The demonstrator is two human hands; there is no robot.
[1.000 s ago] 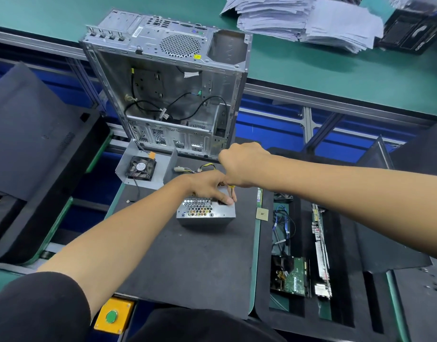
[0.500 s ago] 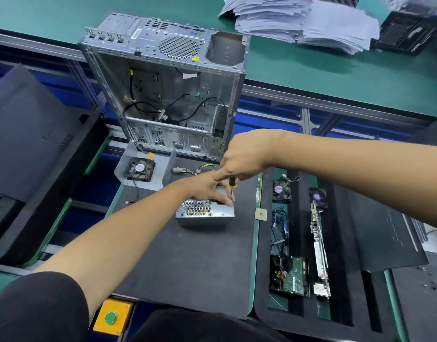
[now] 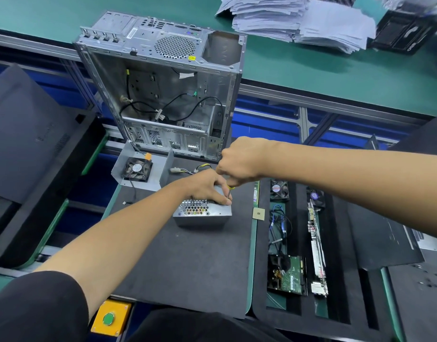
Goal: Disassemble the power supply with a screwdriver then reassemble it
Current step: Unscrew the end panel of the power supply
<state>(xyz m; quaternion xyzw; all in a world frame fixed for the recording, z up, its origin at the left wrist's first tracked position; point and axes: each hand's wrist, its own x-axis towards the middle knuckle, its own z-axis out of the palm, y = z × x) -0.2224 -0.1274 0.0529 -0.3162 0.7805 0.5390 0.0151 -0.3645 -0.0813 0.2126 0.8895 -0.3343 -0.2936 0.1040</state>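
A grey metal power supply (image 3: 212, 213) with a honeycomb vent lies on the black mat (image 3: 187, 255). My left hand (image 3: 205, 186) rests on its top, fingers spread over the far right corner and holding it down. My right hand (image 3: 239, 161) grips a screwdriver (image 3: 229, 191) with a yellow handle, almost fully hidden in the fist. Its dark shaft points down at the top right corner of the power supply, right beside my left fingertips. The supply's cable bundle with a white connector (image 3: 174, 170) trails behind it.
An open computer case (image 3: 163, 95) stands upright behind the mat. A metal bracket with a fan (image 3: 137, 169) lies to the left. Trays at the right hold fans (image 3: 279, 190), a blue cable, circuit boards (image 3: 286, 275) and a chip (image 3: 258, 214). Paper stacks (image 3: 298, 21) lie far back.
My right hand rose off the power supply, showing the screwdriver's yellow handle, and the tip now stands at the top right corner. My left hand stayed on the supply.
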